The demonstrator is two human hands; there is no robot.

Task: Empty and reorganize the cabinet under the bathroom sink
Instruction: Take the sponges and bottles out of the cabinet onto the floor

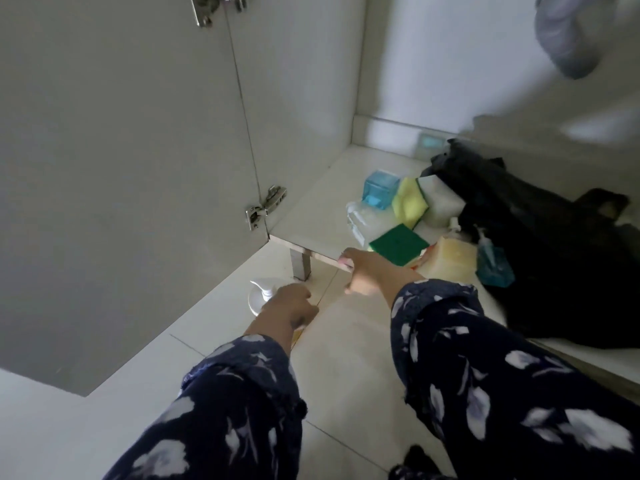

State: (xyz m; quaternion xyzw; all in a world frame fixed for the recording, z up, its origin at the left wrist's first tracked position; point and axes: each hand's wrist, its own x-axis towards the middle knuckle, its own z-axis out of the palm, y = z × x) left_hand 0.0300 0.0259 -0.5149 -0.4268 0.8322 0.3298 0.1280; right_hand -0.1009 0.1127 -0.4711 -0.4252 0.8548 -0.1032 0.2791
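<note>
The under-sink cabinet stands open, its floor panel (311, 209) holding a cluster of items: a clear blue box (381, 188), a yellow sponge (412, 202), a green-topped sponge (398, 244), a clear bottle lying on its side (360, 220), a pale yellow block (450, 261) and a small blue pump bottle (491, 268). My left hand (287, 306) grips a white pump bottle (261, 292) standing on the tiled floor just outside the cabinet. My right hand (370, 271) holds the front edge of the cabinet floor, thumb on top, right beside the green sponge.
The open cabinet door (121, 168) fills the left side, hinged at the cabinet wall. A black bag (540, 244) takes up the right of the cabinet. A grey drain pipe (568, 36) hangs at the top right. A metal cabinet leg (301, 266) stands near the pump bottle.
</note>
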